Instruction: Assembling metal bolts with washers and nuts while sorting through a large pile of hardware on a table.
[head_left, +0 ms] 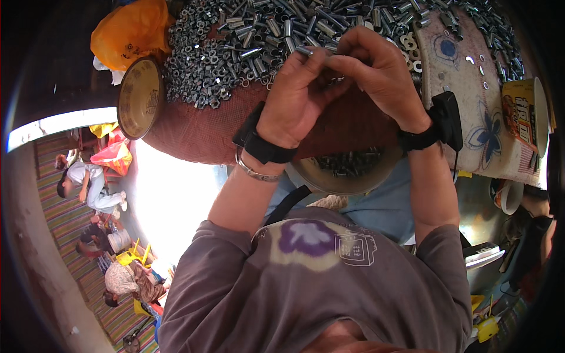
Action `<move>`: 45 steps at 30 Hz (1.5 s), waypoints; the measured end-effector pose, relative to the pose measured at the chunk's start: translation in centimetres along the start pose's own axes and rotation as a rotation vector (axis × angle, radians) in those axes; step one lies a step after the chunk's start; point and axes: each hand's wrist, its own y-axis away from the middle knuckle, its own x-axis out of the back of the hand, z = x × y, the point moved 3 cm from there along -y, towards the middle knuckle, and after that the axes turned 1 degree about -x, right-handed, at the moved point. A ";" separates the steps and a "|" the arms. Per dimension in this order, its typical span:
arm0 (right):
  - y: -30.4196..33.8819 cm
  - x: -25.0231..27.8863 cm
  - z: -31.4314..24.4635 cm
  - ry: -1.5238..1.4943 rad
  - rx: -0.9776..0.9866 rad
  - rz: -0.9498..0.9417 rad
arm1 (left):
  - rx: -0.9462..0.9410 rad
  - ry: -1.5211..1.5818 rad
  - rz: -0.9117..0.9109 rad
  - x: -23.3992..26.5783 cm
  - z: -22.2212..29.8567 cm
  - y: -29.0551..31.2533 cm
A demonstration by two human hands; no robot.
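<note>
My left hand (297, 97) is closed, its thumb and finger pinching a small silver metal cylinder (304, 51) whose end sticks out past the fingertips. Against it, my right hand (376, 76) is closed too, thumb and fingertips pressed together; whatever they grip is hidden. Both hands are raised over the near side of a table covered in reddish-brown cloth (200, 132). Beyond them lie loose metal sleeves (273, 26) in a heap. Many small nuts (203, 79) are spread to the left, and flat washers (412, 50) lie by my right hand.
A bowl (338, 187) holding dark metal pieces sits at my lap. At the table's left edge are a tan bowl (140, 97) and an orange bag (129, 35). A patterned cloth (453, 106) and a yellow paper tub (521, 115) are at right. Other people sit at far left.
</note>
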 end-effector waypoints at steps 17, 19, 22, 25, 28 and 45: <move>-1.8 1.9 2.2 0.764 0.336 0.523 | -0.351 -1.558 0.358 1.4 2.1 1.8; -2.6 1.7 2.6 0.837 0.447 0.508 | -0.291 -1.638 0.386 1.3 1.6 1.5; -3.6 1.7 3.4 0.979 0.489 0.434 | -0.347 -1.816 0.371 1.1 0.9 1.3; -4.2 1.4 4.1 1.114 0.479 0.413 | -0.328 -1.799 0.350 1.5 0.7 1.3; -4.3 1.1 3.5 1.132 0.481 0.412 | -0.302 -1.594 0.321 2.2 1.1 1.4; -3.7 0.5 1.5 0.975 0.365 0.397 | -0.153 -0.538 0.008 2.3 2.0 2.2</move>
